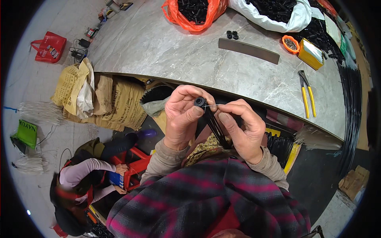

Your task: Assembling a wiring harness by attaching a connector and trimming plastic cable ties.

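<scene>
My left hand (pixel 178 117) is closed round a small round black plastic hub (pixel 199 102) with a hole in its middle, held between thumb and fingers just off the table's near edge. Several thin black rods (pixel 215 131) hang down from the hub toward my lap. Beside it, the thumb and forefinger of my right hand (pixel 245 123) pinch a thin silvery wire (pixel 212 105). That wire runs straight across to the hub's side. How it joins the hub is too small to make out.
On the grey marbled table (pixel 166 51) lie a flat grey strip (pixel 249 50), yellow-handled pliers (pixel 305 95) and an orange bowl (pixel 291 44) of small metal pieces. Bags of black parts stand behind. Bundled black rods (pixel 351 103) hang over the right end. Another person (pixel 85 174) works at lower left.
</scene>
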Motion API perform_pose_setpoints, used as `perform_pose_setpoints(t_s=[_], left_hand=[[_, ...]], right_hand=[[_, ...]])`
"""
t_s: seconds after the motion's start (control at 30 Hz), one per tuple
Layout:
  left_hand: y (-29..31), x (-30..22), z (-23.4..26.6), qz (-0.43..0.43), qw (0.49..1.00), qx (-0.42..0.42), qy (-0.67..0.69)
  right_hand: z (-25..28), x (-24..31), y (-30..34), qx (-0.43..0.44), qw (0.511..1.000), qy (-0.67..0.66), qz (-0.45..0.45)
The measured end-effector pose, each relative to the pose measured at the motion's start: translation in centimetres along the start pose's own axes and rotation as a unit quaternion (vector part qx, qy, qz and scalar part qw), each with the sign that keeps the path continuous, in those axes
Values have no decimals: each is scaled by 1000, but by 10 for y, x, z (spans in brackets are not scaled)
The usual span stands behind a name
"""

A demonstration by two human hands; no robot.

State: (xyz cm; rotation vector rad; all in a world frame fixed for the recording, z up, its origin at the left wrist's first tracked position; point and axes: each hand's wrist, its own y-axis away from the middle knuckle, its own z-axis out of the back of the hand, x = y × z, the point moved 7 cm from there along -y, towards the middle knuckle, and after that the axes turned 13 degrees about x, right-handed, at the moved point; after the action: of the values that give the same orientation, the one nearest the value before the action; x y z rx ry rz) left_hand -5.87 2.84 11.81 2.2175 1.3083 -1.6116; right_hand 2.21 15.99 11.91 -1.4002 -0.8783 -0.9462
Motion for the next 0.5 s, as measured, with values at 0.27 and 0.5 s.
perform_pose_setpoints(t_s=[0.27,0.5], left_hand=[[-4,0,-15,8,1000,13,5],[3,-11,-25,-23,992,15,-120]], right_hand=[[5,11,-3,-38,998,-3,43],[7,29,-6,-50,984,136,103]])
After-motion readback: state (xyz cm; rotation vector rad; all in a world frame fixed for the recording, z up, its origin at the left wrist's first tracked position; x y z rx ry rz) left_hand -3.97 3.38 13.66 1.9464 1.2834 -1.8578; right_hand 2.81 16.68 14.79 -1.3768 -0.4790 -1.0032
